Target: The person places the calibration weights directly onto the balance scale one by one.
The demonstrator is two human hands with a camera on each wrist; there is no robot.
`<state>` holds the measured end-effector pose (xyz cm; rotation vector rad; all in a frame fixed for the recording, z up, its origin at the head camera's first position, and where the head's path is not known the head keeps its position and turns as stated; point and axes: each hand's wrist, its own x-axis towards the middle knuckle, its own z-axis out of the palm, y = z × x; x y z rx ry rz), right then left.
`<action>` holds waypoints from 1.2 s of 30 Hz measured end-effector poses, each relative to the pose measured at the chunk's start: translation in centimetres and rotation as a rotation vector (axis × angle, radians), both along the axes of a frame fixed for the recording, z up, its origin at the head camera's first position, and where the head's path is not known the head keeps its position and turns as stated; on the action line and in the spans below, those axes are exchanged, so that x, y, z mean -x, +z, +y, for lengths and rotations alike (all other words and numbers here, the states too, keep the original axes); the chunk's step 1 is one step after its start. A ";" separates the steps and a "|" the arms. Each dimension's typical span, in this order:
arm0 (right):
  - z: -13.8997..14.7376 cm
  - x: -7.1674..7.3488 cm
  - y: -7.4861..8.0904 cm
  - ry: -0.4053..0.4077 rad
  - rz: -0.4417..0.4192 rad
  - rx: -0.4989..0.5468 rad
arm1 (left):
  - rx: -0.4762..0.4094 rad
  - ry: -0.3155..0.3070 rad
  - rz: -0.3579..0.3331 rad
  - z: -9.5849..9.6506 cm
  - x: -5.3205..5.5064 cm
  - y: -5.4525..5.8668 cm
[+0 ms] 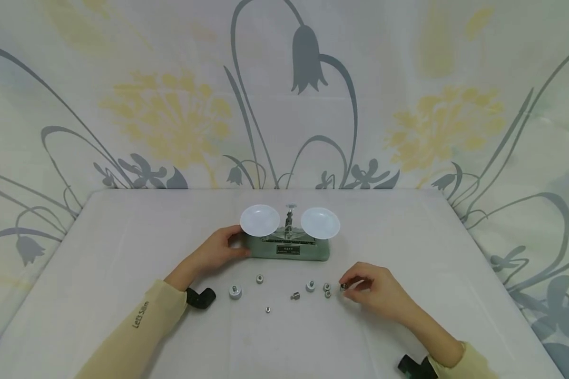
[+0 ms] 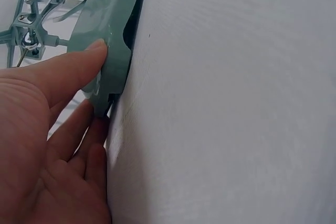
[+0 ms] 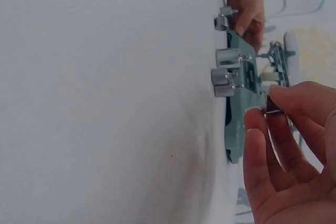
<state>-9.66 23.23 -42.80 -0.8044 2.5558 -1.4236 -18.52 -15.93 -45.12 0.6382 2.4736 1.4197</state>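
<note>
A green balance scale (image 1: 308, 253) stands at the middle of the table with two white pans, the left pan (image 1: 260, 220) and the right pan (image 1: 320, 223), both bare. My left hand (image 1: 217, 249) grips the left end of its base, the thumb (image 2: 79, 72) on the front face and the fingers behind. To the right of the base, my right hand (image 1: 376, 288) pinches a small metal weight (image 3: 271, 105) between thumb and fingertips, partly hidden by them. Nearest to that hand are two small weights side by side, one of them this silver weight (image 1: 327, 287).
More weights lie scattered in front of the scale: a large one (image 1: 235, 292) at left, a medium one (image 1: 310, 286), one on its side (image 1: 295, 296), a small one (image 1: 260, 279) and a tiny one (image 1: 267, 310). A white cloth (image 1: 218, 347) covers the table; a patterned curtain (image 1: 284, 131) hangs behind.
</note>
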 end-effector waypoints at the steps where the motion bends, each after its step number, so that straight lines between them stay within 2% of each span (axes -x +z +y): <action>1: 0.0 0.1 0.3 -0.006 -0.003 0.015 | 0.002 0.002 0.001 0.0 0.0 0.0; 7: 0.4 0.8 2.1 -0.036 0.043 0.074 | -0.005 -0.002 0.005 0.0 0.1 -0.2; 16: 0.8 2.1 4.2 -0.066 0.073 0.067 | -0.022 -0.011 0.013 -0.1 0.2 -0.2; 30: 0.6 4.0 5.9 -0.065 0.071 0.085 | -0.030 -0.004 -0.009 -0.2 0.3 -0.7; 36: 0.1 4.9 6.7 -0.044 0.096 0.118 | -0.028 -0.006 -0.006 -0.1 0.2 -0.5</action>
